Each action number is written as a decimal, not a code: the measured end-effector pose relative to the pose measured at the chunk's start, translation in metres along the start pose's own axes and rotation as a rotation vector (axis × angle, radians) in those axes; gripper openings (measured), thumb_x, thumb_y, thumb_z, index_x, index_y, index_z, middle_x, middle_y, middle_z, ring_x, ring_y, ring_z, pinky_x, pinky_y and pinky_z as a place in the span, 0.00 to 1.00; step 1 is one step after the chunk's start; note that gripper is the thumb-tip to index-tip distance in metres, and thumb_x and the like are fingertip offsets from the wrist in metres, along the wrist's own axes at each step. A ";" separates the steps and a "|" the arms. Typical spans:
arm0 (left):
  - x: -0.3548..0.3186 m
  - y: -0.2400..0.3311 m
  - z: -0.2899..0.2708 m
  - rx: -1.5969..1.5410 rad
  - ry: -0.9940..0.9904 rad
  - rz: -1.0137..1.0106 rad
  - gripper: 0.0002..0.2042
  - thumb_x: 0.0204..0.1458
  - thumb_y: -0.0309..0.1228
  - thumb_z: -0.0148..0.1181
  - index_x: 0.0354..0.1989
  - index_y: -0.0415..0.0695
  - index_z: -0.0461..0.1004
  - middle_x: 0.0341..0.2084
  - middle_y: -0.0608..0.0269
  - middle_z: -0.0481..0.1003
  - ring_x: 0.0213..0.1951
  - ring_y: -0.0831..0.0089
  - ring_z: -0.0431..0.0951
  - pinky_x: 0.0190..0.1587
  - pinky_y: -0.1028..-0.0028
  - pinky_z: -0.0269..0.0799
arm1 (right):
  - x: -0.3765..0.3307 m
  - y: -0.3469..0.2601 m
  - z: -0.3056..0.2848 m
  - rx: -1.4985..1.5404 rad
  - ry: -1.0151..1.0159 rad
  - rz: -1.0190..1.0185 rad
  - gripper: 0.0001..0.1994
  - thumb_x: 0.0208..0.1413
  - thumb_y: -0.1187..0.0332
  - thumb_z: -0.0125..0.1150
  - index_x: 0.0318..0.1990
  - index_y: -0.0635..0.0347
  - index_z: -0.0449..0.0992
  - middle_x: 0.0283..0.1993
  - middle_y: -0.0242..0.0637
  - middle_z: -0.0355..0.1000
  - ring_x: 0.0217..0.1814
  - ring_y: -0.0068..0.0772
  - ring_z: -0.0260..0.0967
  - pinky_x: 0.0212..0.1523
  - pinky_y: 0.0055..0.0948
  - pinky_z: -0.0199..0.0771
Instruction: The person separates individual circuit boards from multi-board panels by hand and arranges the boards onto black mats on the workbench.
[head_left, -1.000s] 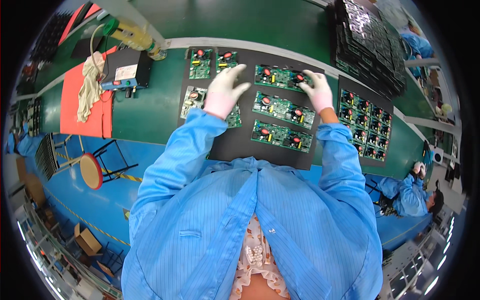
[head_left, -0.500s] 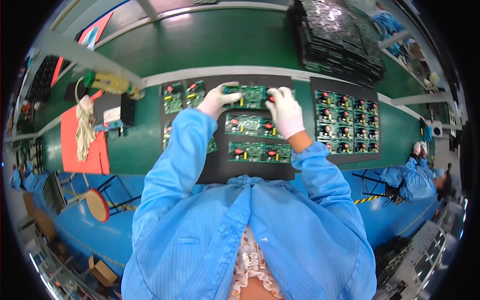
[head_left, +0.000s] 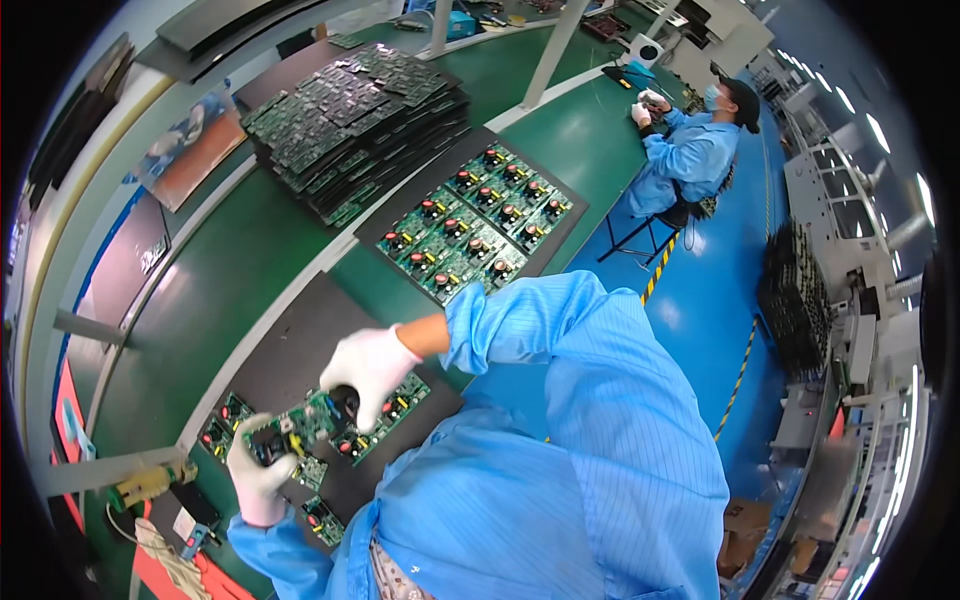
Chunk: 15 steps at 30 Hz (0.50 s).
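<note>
Though aslant, circuit board (head_left: 312,421) endwise in grip between left hand (head_left: 256,482) and right hand (head_left: 368,370).

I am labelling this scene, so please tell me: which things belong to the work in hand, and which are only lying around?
Apparently in the work:
green circuit board, between left hand and right hand
other boards on the black mat

Seemingly just lying about:
pale cloth
orange-red sheet
yellow container
</note>
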<state>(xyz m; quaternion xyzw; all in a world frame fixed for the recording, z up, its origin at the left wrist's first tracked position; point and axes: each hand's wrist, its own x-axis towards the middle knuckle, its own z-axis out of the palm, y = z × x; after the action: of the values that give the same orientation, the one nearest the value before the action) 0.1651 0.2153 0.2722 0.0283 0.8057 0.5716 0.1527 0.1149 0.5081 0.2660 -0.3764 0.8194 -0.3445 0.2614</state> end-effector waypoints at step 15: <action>0.002 0.012 0.013 -0.443 -0.079 -0.051 0.37 0.19 0.36 0.78 0.44 0.38 0.71 0.38 0.62 0.73 0.39 0.71 0.72 0.45 0.76 0.66 | -0.020 0.006 0.006 0.229 -0.036 -0.212 0.28 0.33 0.48 0.76 0.27 0.64 0.71 0.24 0.40 0.73 0.23 0.41 0.65 0.30 0.37 0.69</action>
<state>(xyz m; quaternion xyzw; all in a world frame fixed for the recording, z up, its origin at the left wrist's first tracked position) 0.1652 0.2320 0.2789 -0.0038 0.6541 0.7291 0.2011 0.1277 0.5247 0.2615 -0.4346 0.7255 -0.4545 0.2797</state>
